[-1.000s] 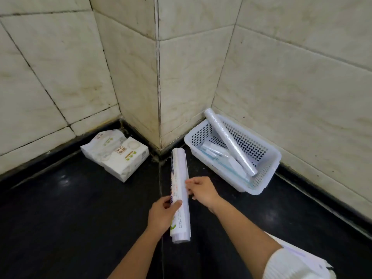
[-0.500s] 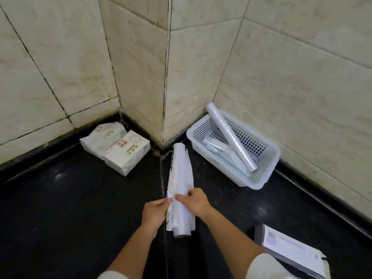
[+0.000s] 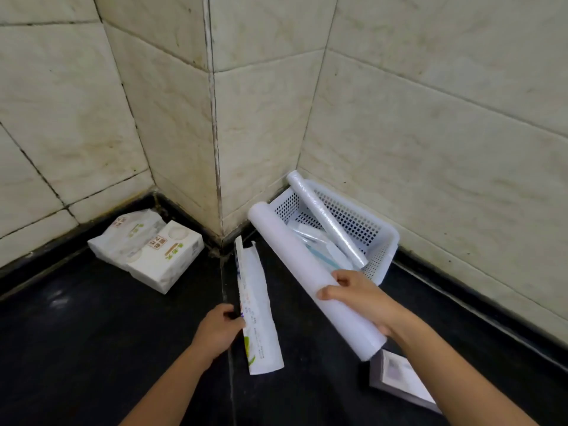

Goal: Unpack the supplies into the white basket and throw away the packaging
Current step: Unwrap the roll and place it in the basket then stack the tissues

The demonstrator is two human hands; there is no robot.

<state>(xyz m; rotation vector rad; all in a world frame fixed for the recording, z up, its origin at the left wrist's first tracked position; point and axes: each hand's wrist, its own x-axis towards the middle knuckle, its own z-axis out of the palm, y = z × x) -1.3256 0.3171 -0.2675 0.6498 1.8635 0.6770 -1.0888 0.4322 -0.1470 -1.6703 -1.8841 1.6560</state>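
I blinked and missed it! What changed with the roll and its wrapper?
The right hand pulled the white roll out of the wrapper and swung it toward the white basket. The left hand keeps the empty wrapper. Tissue packs stayed put.

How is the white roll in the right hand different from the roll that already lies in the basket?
The held roll is thicker and matte white; the basket roll is thinner and shiny. The right hand holds the first above the floor; the second leans on the white basket rim. Both are long and point the same way.
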